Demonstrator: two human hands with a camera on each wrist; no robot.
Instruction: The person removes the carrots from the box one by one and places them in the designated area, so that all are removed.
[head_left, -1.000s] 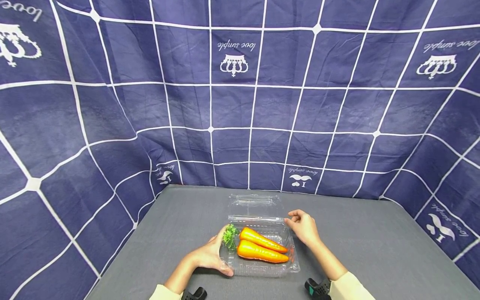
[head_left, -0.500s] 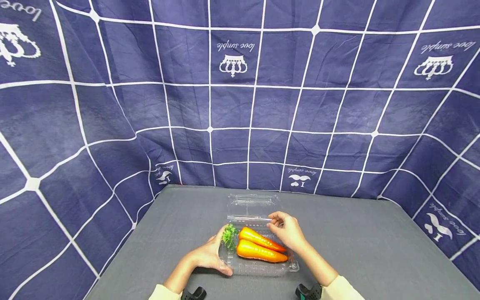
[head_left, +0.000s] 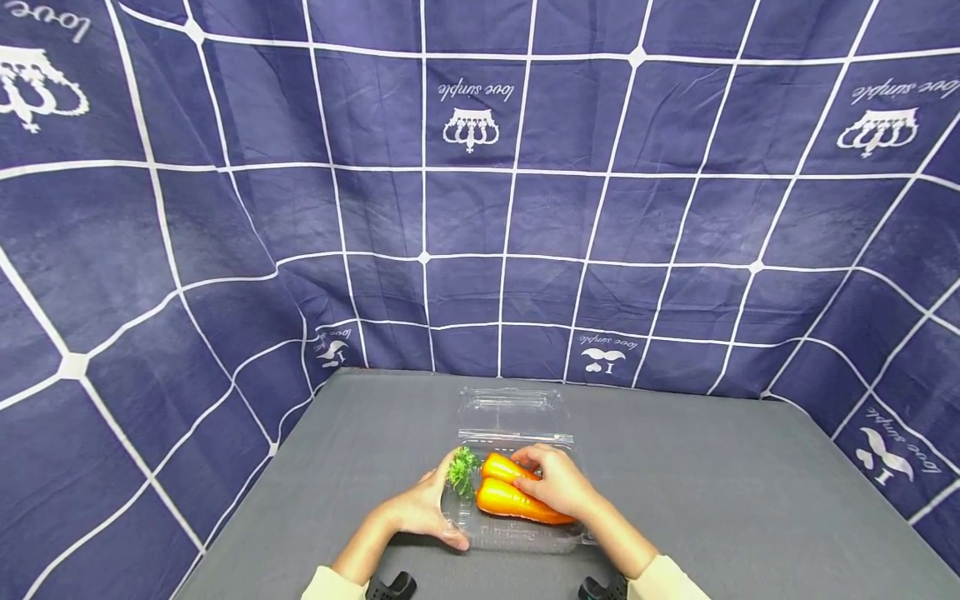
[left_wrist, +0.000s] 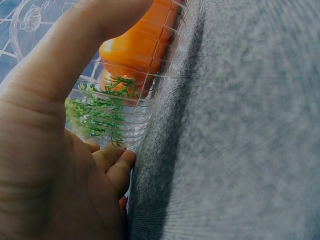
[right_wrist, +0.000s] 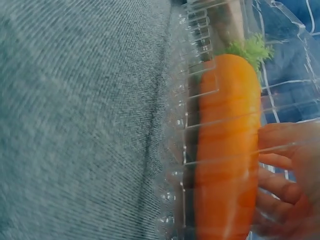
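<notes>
A clear plastic clamshell box [head_left: 517,537] lies open on the grey surface, its lid [head_left: 513,410] folded back to the far side. Inside are two orange carrots, a near one [head_left: 506,502] and a far one [head_left: 498,467], with leafy green tops [head_left: 462,472] at the left end. My left hand [head_left: 423,507] grips the box's left side, thumb at the front corner and fingers behind. Over the box, my right hand [head_left: 558,483] pinches the far carrot around its middle and covers its tip. In the right wrist view, fingers [right_wrist: 280,185] show behind the near carrot [right_wrist: 227,150].
A blue cloth [head_left: 480,208] with white grid lines hangs behind and at both sides. Grey fabric [head_left: 720,500] covers the table around the box. Black bands [head_left: 393,586] sit at the wrists below the light sleeves.
My right hand has moved left and inward from the box's right rear edge, down onto the far carrot. The left hand keeps its grip on the box, which stays in place.
</notes>
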